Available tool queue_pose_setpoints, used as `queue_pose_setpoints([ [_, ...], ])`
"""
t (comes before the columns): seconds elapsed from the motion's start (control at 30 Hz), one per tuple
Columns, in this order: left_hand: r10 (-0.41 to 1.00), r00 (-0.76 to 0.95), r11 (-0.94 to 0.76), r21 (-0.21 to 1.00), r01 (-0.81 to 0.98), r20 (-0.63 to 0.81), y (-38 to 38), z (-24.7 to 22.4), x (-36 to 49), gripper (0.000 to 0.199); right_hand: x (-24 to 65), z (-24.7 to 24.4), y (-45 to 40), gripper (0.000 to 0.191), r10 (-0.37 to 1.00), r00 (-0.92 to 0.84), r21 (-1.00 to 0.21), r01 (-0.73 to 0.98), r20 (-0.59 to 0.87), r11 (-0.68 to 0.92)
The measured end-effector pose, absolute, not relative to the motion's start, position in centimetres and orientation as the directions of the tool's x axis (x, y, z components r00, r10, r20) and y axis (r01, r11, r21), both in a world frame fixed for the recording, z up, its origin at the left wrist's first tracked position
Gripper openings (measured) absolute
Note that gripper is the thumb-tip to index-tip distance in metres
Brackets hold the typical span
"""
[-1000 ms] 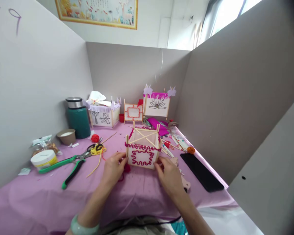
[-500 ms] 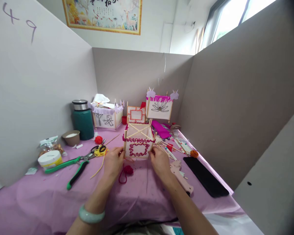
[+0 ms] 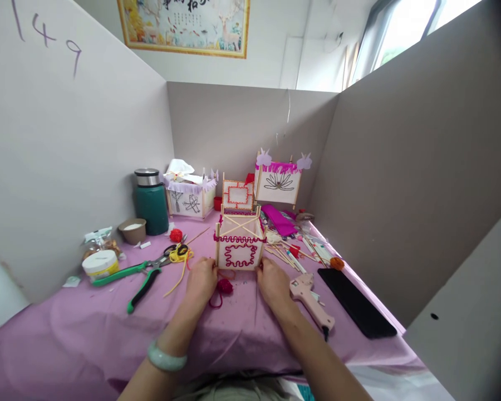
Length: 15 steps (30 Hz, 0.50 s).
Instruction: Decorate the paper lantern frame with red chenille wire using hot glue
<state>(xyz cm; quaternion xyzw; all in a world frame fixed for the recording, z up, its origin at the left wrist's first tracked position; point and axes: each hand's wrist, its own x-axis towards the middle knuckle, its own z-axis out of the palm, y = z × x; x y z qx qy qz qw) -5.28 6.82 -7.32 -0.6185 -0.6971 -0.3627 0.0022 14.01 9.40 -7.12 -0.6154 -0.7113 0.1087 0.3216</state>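
Note:
A small lantern frame [image 3: 240, 255] of thin wooden sticks with white panels stands upright before me, trimmed with wavy dark-red yarn and crossed by two sticks on top. My left hand [image 3: 203, 277] pinches its lower left corner. At the lower right corner, the fingers of my right hand [image 3: 272, 278] are closed on it too. Between my hands, just in front of the lantern, lies a ball of dark-red yarn [image 3: 224, 286] with a loose tail. A pink glue gun [image 3: 313, 301] rests to the right of my right hand.
On the left are green-handled pliers [image 3: 144, 287], scissors [image 3: 175, 250], yellow yarn, a white-lidded jar [image 3: 101, 264], a bowl [image 3: 132, 230] and a green bottle [image 3: 151, 203]. Decorated lanterns [image 3: 278, 182] stand behind. A black phone [image 3: 354, 302], sticks and pens lie right. Partition walls enclose the table.
The view has shifted, so most things appear a little farther right. Both hands still hold the lantern's lower corners, and it seems to have turned slightly.

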Motion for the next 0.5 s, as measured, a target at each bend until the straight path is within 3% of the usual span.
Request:
queue_pose_setpoints([
  [0.2, 0.784, -0.235, -0.180, 0.574, 0.799, 0.574, 6.3, -6.9, -5.5, 0.024, 14.4, -6.9, 9.6, 0.025, 0.910, 0.021, -0.679, 0.673, 0.415, 0.295],
  [0.5, 0.647, -0.182, -0.507, 0.595, 0.624, 0.741, 4.9, -6.4, -4.7, 0.031, 14.4, -7.6, 10.9, 0.021, 0.890, 0.080, -0.875, 0.243, 0.449, 0.420],
])
